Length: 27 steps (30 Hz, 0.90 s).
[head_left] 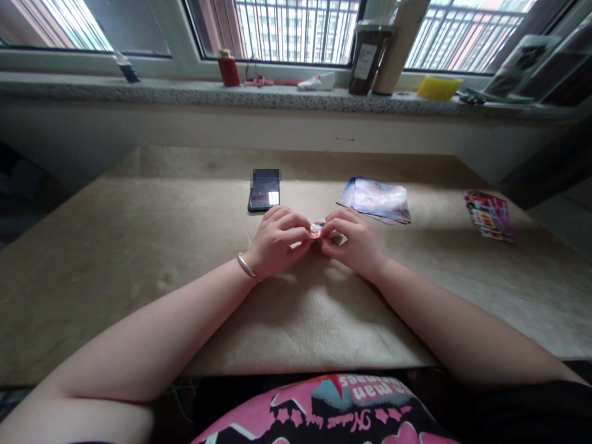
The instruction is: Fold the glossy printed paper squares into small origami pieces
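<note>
Between my fingertips, just above the table, is a small colourful printed piece (316, 229), perhaps paper or a sticker; most of it is hidden by my fingers. My left hand (280, 239) is closed in a pinch on its left side, with a silver bangle (246, 266) at the wrist. On the other side my right hand (354, 242) pinches it too, thumb and forefinger together. A dark phone (264, 191) lies beyond my left hand. Past my right hand lies a pile of bluish-purple printed sheets (379, 198).
Several pink and purple printed cards (490, 216) lie fanned at the table's right. The beige table (139, 277) meets a wall below a stone windowsill (176, 95). On the sill stand a red container (228, 68), a dark jar (367, 58) and a yellow tape roll (439, 88).
</note>
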Available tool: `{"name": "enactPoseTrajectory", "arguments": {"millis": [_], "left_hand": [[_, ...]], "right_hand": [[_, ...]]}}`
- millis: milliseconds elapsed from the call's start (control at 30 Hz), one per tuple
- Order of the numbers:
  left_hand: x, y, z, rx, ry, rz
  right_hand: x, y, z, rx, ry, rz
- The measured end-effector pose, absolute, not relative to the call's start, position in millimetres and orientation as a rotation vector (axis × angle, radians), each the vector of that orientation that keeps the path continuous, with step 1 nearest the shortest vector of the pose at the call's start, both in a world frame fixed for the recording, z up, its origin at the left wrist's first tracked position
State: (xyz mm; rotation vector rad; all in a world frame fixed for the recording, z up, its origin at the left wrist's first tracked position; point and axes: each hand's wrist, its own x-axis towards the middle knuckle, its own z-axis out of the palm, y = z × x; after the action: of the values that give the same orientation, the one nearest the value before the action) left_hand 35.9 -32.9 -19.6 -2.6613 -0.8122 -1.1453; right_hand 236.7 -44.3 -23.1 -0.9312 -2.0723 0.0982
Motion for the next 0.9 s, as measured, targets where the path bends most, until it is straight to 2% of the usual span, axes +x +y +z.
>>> {"name": "enactPoseTrajectory", "arguments": {"millis": [633, 900], "left_hand": [[32.4, -29.5, -20.1, -2.634, -0.830, -1.152], [27.7, -25.2, -21.5, -2.624, -0.866, -1.017]], "right_hand": [[243.6, -37.7, -25.5, -0.964, -2.106, -0.005], [244.7, -35.2, -28.6, -0.988, -2.094, -0.039]]}}
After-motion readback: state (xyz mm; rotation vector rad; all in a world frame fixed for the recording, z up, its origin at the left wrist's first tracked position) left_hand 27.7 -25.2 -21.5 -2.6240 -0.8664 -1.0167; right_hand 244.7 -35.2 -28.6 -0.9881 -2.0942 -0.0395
